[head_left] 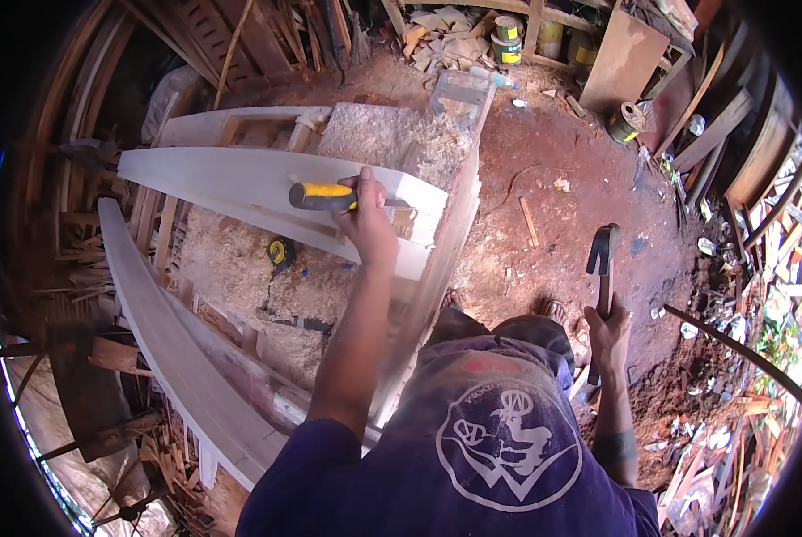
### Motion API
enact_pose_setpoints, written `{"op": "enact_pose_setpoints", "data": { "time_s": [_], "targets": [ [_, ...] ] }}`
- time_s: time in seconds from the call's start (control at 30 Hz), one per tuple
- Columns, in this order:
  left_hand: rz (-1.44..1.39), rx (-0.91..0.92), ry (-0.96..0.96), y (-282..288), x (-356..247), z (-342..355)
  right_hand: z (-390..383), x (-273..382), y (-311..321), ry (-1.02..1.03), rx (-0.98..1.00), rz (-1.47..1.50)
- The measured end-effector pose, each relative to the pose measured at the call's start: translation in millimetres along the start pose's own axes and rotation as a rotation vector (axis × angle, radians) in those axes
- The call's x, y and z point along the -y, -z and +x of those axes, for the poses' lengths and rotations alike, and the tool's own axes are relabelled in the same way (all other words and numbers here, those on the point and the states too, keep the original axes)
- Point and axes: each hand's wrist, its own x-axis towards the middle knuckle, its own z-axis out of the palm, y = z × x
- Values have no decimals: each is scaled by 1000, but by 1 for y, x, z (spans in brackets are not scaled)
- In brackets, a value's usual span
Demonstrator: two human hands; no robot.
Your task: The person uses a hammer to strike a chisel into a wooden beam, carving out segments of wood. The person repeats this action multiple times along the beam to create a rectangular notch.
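My left hand (365, 219) grips a chisel with a yellow-and-black handle (323, 195), held horizontally over a long tapered pale timber piece (240, 183). Its blade points right, at a small notched recess (402, 220) near the timber's wide end. To my right, clear of the timber, my right hand (606, 331) grips a claw hammer (603, 255) upright, head raised. A yellow-and-black tape measure (280, 254) lies in the shavings below the timber.
A second curved timber (173, 349) lies to the left on a shavings-covered frame (472, 161). Cans (506, 46), wood offcuts (445, 36) and a leaning board (624, 67) line the back. Dark rod (741, 349), sticks and debris lie at the right. My feet (551, 309) stand on red dirt.
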Motion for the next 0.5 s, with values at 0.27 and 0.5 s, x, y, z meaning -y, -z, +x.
{"op": "enact_pose_setpoints", "data": {
  "time_s": [0.27,0.5],
  "targets": [
    [-205,-224,9,11,2,-20,25,38,13,191,139,-161],
    [-251,-323,-33,2,7,-29,45,84,4,444,235,-251]
  ]
}}
